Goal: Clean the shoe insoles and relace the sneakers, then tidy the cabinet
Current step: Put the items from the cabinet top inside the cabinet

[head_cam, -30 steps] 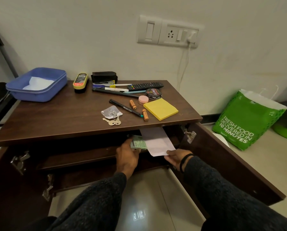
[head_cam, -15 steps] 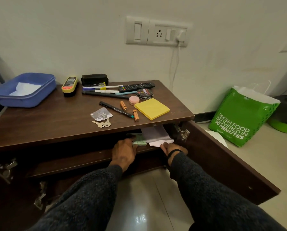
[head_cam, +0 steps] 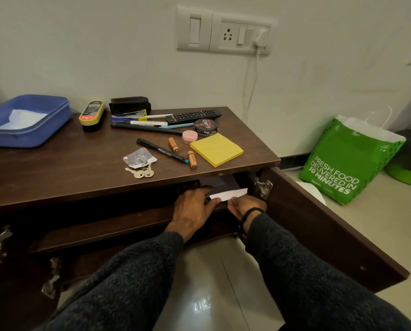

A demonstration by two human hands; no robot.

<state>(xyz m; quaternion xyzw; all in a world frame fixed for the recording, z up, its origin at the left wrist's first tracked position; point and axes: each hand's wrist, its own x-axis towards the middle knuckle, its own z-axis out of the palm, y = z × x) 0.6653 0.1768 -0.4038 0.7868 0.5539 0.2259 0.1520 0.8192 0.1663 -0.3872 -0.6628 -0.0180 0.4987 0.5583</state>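
Observation:
The dark wooden cabinet (head_cam: 80, 177) stands open, both doors swung out. Both hands reach under its top onto the upper shelf (head_cam: 99, 231). My right hand (head_cam: 244, 206) pinches the near edge of a white paper (head_cam: 228, 194) that lies mostly inside on the shelf. My left hand (head_cam: 192, 206) rests flat beside it, fingers touching the paper's left end. Deeper shelf contents are hidden in shadow. On the cabinet top lie a shoe brush (head_cam: 91, 113), a black polish tin (head_cam: 205, 127), pens, a remote (head_cam: 193, 115) and yellow sticky notes (head_cam: 216, 149).
A blue tub (head_cam: 28, 136) with white paper sits at the top's left end. Keys (head_cam: 141, 173), batteries (head_cam: 192, 160), a pink jar (head_cam: 189, 136) and a foil packet (head_cam: 139, 158) lie near the front edge. The right door (head_cam: 331, 225) juts out. A green bag (head_cam: 350, 161) stands on the floor.
The white paper, held out in front of the shelf a second ago, has been pushed into the cabinet. My left hand has moved right to meet it; the green slip is no longer seen.

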